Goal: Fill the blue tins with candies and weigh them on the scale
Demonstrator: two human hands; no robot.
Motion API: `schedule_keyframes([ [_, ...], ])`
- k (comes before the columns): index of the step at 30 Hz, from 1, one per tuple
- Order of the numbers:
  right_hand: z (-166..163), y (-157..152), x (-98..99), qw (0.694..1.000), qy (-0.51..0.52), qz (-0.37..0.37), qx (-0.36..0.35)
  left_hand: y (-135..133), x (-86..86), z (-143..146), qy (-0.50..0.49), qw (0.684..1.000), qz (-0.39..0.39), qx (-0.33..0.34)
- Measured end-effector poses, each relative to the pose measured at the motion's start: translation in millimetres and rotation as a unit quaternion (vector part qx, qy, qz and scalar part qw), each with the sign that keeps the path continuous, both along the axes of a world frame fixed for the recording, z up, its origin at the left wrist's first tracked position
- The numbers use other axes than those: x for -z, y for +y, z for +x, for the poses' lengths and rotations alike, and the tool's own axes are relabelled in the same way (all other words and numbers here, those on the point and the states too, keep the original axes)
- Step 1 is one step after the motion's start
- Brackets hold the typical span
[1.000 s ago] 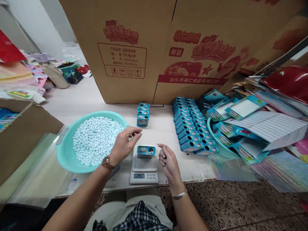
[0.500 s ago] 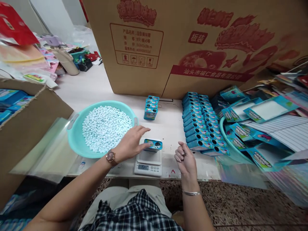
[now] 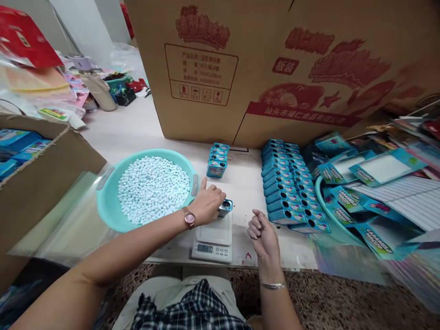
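My left hand is closed over a small blue tin at the back edge of a white digital scale. The tin's round end pokes out past my fingers. My right hand hovers right of the scale with fingers curled into a loose fist; whether anything is inside it is hidden. A teal basin heaped with small white candies sits just left of my left hand. A short stack of the same blue tins stands behind the scale.
Large cardboard cartons wall off the back. Rows of blue tins lie right of the scale, beside a teal tub of blue cards. An open carton and clear film lie left. Clutter fills the far left.
My left hand came down from above the scale and closed round the blue tin. My right hand drew back and curled into a fist. The scale reading dropped.
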State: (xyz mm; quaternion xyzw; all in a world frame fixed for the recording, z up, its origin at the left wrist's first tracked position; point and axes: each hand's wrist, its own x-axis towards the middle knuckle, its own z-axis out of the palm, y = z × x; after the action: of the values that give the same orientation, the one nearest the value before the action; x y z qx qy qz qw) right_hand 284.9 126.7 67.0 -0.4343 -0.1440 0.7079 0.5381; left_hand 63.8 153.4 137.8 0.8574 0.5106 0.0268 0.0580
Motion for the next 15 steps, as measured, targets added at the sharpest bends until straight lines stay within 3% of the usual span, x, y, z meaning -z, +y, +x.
schedule_keyframes([
  [6, -3, 1, 1.1, 1.000, -0.004, 0.007, 0.002, 66, 14.0, -7, -0.017, 0.995, 0.054, -0.086],
  [9, -3, -2, 1.8, 1.000, 0.000, 0.008, 0.000, 86, 13.2, -9, -0.039, 0.988, 0.081, -0.123],
  [12, -1, -6, 0.2, 1.000, -0.001, 0.014, 0.002, 86, -3.1, -17, -0.071, 0.980, 0.109, -0.153],
  [15, 5, -12, -1.1, 1.000, -0.005, 0.022, 0.003, 56, -27.1, -44, -0.143, 0.964, 0.144, -0.173],
])
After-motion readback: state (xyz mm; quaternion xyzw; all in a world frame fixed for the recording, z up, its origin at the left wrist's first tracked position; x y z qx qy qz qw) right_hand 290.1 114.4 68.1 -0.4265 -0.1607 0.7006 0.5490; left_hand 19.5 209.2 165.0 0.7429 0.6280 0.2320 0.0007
